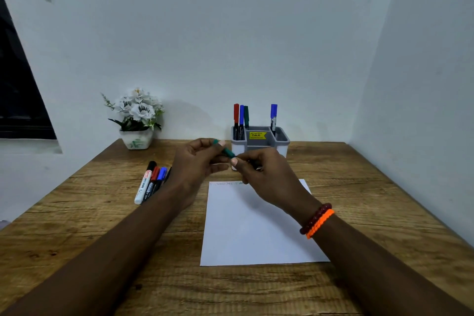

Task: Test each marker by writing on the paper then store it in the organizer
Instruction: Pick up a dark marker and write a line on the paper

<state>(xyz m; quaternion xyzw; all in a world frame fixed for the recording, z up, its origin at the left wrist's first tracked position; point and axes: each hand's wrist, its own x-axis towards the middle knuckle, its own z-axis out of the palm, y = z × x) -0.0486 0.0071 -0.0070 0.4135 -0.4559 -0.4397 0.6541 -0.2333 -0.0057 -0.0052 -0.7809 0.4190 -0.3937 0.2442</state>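
A green marker (227,152) is held above the desk between both hands, in front of the organizer. My left hand (198,164) pinches its green cap end, and my right hand (261,174) grips the dark barrel end. The white paper (256,226) lies below, with faint marks along its top edge. The grey organizer (280,137) stands at the back and holds red, blue and green markers (241,118) on the left and a blue one (273,118) on the right. Several loose markers (151,182) lie on the desk at the left.
A white pot of artificial flowers (137,120) stands at the back left of the wooden desk (372,200). Walls close the back and right side. A dark window (20,84) is at the left.
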